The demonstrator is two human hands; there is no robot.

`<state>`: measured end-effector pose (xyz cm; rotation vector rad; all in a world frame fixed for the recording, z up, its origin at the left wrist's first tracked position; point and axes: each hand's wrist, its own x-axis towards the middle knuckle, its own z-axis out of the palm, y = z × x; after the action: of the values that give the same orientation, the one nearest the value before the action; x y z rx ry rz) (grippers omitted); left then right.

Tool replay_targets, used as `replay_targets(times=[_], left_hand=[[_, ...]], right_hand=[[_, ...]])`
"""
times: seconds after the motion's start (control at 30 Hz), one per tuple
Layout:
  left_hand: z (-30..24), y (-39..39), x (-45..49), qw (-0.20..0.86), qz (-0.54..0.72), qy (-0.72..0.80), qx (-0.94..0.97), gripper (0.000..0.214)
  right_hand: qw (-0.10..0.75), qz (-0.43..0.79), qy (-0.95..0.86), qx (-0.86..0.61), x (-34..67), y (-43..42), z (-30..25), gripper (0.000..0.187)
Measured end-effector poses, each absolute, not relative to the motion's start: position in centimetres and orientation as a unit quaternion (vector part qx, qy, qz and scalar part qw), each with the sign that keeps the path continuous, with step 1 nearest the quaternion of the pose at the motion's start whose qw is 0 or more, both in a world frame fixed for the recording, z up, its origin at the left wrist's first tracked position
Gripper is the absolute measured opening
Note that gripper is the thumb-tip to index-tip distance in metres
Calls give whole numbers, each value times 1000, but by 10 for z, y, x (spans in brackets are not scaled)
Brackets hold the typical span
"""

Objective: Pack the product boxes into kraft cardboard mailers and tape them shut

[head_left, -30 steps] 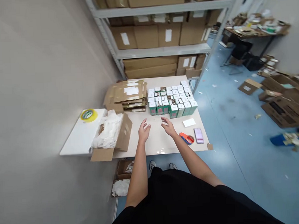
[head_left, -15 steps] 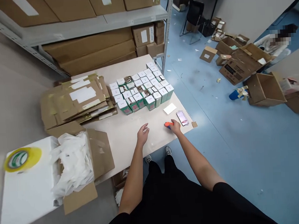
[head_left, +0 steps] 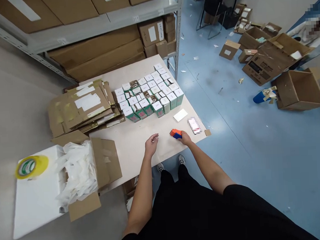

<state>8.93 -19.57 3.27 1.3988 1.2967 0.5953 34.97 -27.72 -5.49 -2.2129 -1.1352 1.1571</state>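
Observation:
In my right hand [head_left: 186, 138] is a small, chunky orange-and-blue tool [head_left: 176, 133], gripped by its near end over the table's front part. Its exact kind does not show. My left hand [head_left: 151, 144] hovers to the left of it, holding nothing, fingers loosely bent and apart. Beyond both hands stand rows of small green-and-white boxes [head_left: 158, 108], most with white tops up and some with open flaps. A white card or pad [head_left: 180, 115] lies behind the tool. To its right is a phone [head_left: 194, 125] with a lit, blurred screen.
Flattened cartons [head_left: 85, 102] are stacked on the table's left, by an open carton of white packing material [head_left: 78, 171]. Yellow tape [head_left: 31, 167] lies on a white block [head_left: 37, 201]. A metal shelf [head_left: 101, 24] stands behind. Boxes and another person [head_left: 305, 31] are at right.
My right hand has moved slightly left and turned, bringing more of the orange-and-blue tool into sight. My left hand has barely shifted. The camera view has swung a little.

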Motion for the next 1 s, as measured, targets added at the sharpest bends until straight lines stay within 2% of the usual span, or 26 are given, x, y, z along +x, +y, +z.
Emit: replay_targets(times=[0.1, 0.17, 0.27, 0.4, 0.53, 0.63, 0.8, 1.0], left_hand=[[55, -186, 103, 531, 284, 533, 594, 37], [73, -179, 110, 523, 299, 525, 601, 39], [101, -169, 116, 519, 303, 508, 617, 44], [134, -163, 113, 535, 304, 466, 636, 48], [154, -167, 99, 533, 294, 460, 646, 40], [166, -172, 88, 480, 305, 490, 660, 34], [198, -170, 69, 326, 386, 529, 682, 26], [236, -182, 36, 271, 376, 466, 754, 24]], right_hand=[[318, 424, -447, -720, 347, -275, -22, 51], [402, 444, -464, -653, 342, -276, 2, 53], [452, 471, -498, -571, 335, -277, 35, 52], [448, 479, -545, -523, 326, -276, 67, 57], [428, 503, -561, -499, 313, -273, 84, 52], [422, 534, -555, -478, 301, -269, 89, 47], [415, 542, -566, -463, 281, -267, 85, 48], [432, 507, -557, -495, 250, -255, 77, 51]])
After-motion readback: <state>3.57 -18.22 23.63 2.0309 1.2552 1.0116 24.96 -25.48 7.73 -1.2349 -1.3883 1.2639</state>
